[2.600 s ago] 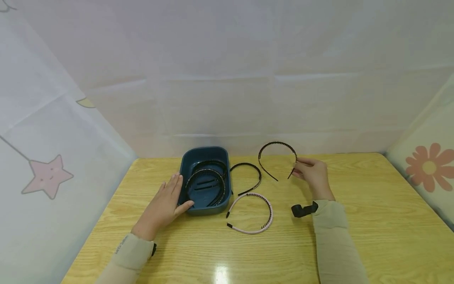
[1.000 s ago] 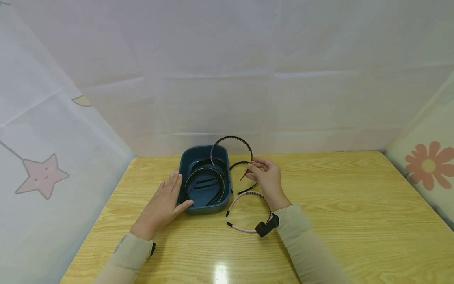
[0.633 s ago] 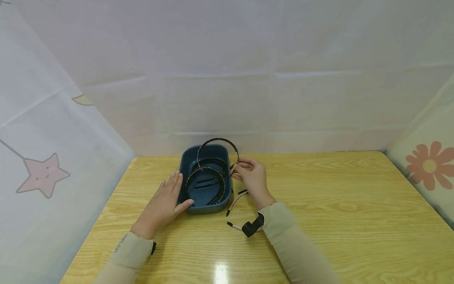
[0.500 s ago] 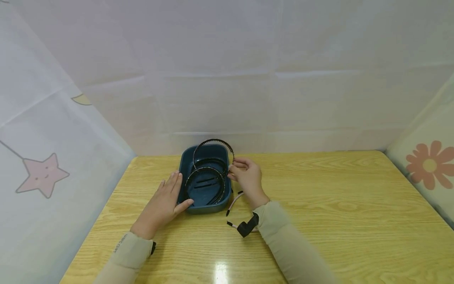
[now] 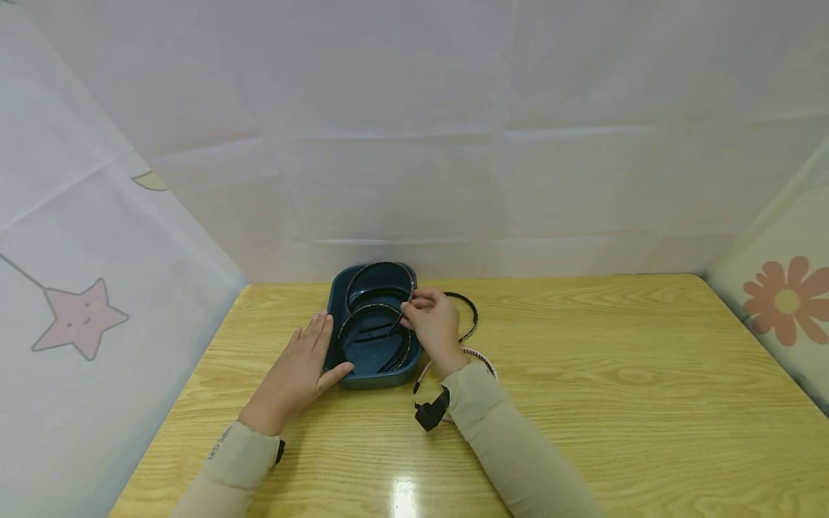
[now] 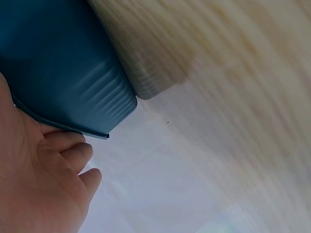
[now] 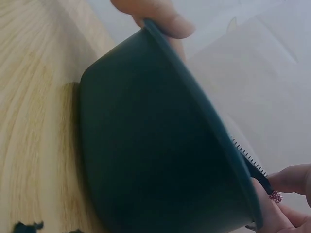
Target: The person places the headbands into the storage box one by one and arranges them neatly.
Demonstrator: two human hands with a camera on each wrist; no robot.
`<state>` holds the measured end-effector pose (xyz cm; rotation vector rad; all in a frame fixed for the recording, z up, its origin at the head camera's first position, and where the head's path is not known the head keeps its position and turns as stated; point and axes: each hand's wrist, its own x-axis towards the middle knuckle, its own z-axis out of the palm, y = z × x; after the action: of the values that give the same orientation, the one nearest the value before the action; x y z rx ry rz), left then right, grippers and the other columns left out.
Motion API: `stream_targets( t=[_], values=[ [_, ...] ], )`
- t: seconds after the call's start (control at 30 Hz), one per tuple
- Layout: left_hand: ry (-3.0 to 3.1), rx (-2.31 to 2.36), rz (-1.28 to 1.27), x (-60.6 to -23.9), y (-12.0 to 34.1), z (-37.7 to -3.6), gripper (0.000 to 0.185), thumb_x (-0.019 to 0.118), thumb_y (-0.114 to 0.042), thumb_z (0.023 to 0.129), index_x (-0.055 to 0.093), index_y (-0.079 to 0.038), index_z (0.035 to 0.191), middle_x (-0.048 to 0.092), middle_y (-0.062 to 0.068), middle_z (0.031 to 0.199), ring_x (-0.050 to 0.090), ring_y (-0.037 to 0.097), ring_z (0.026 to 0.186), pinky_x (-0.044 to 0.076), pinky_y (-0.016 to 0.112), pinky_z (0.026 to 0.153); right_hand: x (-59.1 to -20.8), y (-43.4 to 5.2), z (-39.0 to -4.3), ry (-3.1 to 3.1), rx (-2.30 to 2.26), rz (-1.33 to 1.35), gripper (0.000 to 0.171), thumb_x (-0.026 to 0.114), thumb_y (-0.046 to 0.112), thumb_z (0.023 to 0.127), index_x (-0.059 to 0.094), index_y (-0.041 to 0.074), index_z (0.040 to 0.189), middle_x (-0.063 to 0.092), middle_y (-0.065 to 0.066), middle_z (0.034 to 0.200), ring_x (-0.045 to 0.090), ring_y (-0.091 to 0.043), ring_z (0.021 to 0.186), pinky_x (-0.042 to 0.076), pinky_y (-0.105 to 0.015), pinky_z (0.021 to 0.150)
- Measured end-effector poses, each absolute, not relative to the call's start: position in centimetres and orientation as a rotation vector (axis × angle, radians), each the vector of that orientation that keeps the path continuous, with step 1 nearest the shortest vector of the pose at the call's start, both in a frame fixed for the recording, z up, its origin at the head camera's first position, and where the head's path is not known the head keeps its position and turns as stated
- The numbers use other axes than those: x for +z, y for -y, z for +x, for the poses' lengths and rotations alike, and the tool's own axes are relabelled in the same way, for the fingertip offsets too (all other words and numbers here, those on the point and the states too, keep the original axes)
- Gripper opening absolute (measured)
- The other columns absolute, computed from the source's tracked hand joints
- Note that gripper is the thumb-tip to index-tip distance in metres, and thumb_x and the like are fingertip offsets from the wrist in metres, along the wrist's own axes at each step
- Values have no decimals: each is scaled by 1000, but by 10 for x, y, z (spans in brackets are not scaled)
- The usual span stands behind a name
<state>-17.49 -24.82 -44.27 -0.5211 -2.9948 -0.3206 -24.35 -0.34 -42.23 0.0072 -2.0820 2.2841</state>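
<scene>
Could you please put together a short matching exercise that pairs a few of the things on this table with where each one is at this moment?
Things:
1. left hand
2. pink headband
3. black toothed headband
4. black headband on the table

Places:
A. pinched by the right hand over the blue tub
B. flat against the tub's left side
C. partly hidden under the right forearm
D. just right of the right hand

Pairs: 1-B, 2-C, 3-A, 4-D

No legible text anywhere.

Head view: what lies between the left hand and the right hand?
The blue tub, with black headbands inside; the head view shows it.
</scene>
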Motion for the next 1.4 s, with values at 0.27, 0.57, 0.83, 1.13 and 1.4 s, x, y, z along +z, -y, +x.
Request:
stream_targets(
  t=[0.27, 0.57, 0.83, 1.13, 1.4],
  values=[
    [2995, -317, -518, -443, 248, -175, 96, 51, -61, 100, 18, 8, 158, 14, 25, 166, 14, 39, 154, 15, 60, 123, -424, 5, -244, 2139, 2244, -11, 37, 74, 1, 91, 65, -4, 127, 66, -16, 96, 74, -24, 75, 64, -30, 72],
    [3003, -318, -509, -443, 247, -174, 96, 49, -62, 100, 17, 7, 159, 13, 24, 166, 14, 39, 154, 14, 60, 123, -424, 2, -244, 2175, 2216, 47, 36, 79, 8, 90, 67, -6, 121, 69, -17, 92, 74, -31, 77, 64, -34, 73],
    [3001, -335, -509, -442, 247, -173, 96, 49, -62, 100, 17, 7, 159, 12, 24, 167, 14, 39, 154, 14, 60, 124, -421, -10, -244, 2284, 2192, 209, 22, 72, 4, 94, 69, -7, 113, 66, -14, 94, 71, -19, 73, 64, -34, 73],
    [2985, -352, -520, -441, 247, -173, 96, 49, -62, 100, 18, 8, 158, 13, 25, 166, 14, 41, 153, 14, 61, 123, -411, -39, -240, 2546, 1764, 442, 16, 68, 8, 97, 73, 3, 112, 69, -8, 99, 69, -24, 85, 61, -33, 69],
    [3013, -351, -509, -441, 247, -173, 97, 49, -63, 100, 15, 6, 160, 11, 23, 167, 11, 38, 155, 12, 59, 124, -409, -74, -238, 2704, 1489, 584, 16, 69, 15, 98, 73, 8, 113, 71, -3, 104, 66, -22, 94, 59, -37, 77]
  ],
)
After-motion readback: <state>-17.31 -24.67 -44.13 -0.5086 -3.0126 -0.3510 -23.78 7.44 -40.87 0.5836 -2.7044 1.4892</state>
